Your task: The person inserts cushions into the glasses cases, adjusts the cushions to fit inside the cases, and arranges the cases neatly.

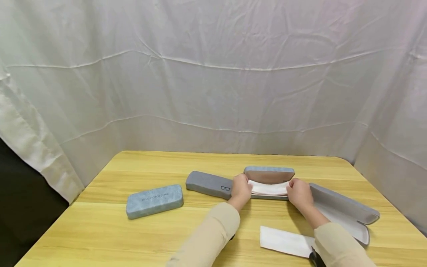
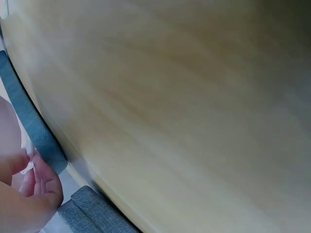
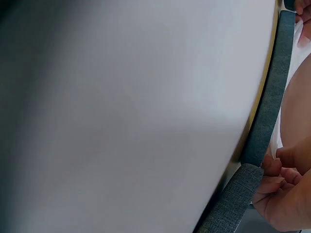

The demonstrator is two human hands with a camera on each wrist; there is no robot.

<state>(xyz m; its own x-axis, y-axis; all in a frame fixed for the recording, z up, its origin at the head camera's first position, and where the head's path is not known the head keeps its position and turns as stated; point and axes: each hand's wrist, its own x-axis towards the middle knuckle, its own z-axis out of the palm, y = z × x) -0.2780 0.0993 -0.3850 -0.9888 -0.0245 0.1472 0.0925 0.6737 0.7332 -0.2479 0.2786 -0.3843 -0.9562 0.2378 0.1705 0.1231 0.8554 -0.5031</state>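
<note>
A folded white cloth (image 1: 269, 188) stretches between my two hands, over the lower half of an open blue glasses case (image 1: 270, 170) with a brownish lining. Its left end is pinched between the thumb and fingers of my left hand (image 1: 241, 188). My right hand (image 1: 300, 193) pinches the opposite end. In the left wrist view, the left hand (image 2: 34, 194) grips the cloth beside the blue case edge (image 2: 31, 116). In the right wrist view, the right hand (image 3: 286, 189) holds the cloth close to the case's side (image 3: 272, 92).
Left of the hands lies a closed grey glasses case (image 1: 208, 184) with a spectacles mark. A closed light blue case (image 1: 155, 201) rests farther left. An open grey case (image 1: 343, 207) stands at the right. Another folded white cloth (image 1: 285, 241) lies in front, partly under the right forearm.
</note>
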